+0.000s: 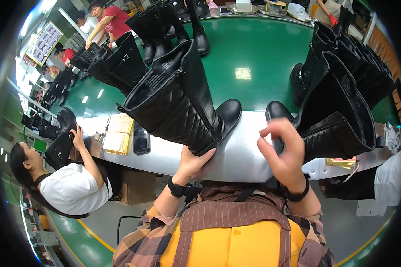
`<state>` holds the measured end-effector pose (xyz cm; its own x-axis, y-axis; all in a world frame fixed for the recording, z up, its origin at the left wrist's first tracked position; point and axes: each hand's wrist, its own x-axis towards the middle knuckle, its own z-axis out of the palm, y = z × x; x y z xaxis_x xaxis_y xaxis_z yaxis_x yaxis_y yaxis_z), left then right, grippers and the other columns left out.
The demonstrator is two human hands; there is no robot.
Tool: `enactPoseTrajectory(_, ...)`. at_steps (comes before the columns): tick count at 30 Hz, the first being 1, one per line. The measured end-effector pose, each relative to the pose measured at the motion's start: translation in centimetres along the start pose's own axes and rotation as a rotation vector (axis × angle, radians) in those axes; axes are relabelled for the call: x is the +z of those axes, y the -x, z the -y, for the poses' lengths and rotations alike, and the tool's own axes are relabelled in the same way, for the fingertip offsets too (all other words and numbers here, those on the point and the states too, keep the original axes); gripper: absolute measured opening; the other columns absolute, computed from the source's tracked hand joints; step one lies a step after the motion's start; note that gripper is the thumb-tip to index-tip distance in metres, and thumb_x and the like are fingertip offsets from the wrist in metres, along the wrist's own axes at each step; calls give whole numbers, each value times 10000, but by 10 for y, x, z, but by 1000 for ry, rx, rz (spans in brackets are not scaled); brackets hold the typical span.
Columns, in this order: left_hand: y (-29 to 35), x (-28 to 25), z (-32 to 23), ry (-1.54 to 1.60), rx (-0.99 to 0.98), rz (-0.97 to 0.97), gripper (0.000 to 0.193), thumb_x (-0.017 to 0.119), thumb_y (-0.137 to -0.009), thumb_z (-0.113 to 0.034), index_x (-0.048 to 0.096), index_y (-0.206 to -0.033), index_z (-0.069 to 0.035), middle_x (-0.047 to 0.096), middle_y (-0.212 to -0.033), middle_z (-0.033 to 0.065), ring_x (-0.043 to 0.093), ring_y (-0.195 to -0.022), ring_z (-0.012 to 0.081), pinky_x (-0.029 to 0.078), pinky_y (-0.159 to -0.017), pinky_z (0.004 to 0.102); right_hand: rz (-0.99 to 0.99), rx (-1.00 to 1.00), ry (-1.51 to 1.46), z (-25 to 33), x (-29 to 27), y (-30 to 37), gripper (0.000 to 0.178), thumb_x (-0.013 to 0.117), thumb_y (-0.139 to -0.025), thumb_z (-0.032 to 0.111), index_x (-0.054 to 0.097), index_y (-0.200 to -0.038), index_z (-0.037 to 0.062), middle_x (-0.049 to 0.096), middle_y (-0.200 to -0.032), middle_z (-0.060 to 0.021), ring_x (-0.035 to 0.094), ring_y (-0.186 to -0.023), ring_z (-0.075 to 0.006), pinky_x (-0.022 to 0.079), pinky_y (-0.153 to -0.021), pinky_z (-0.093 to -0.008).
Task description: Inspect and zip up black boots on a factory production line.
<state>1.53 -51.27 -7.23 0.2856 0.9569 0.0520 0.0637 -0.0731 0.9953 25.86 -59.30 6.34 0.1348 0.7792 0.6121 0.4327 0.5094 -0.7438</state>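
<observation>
Two hands on tall black boots: left hand (192, 161) fingers gripping quilted boot (178, 100), right hand (284, 153) pinching second boot (338, 115).

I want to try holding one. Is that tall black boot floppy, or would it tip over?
The tall black boot probably flops a bit: its quilted shaft leans sideways while the left hand props it from underneath. It looks top-heavy, since the long shaft towers over the small foot, so it may tip when let go. Its shiny surface might feel slightly slippery.
</observation>
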Motion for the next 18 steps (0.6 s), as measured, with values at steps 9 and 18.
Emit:
enactPoseTrajectory(9,-30,7,-188,197,615,-254,1028,756,-754,2,68,-1517,-30,457,-1336,170,536,-1146,216,405,-1027,329,31,186,-492,-50,91,-91,672,694,-877,386,400,-1408,99,520,-1285,-169,492,-1221,-249,403,-993,-385)
enactPoseTrajectory(18,-41,-30,-181,708,66,33,488,472,-1003,-402,584,-1200,31,649,-1174,175,655,-1047,297,521,-946,424,153,367,-1004,-24,102,-104,500,599,-974,265,420,-1359,2,558,-1222,-50,506,-1138,-112,383,-1009,-267)
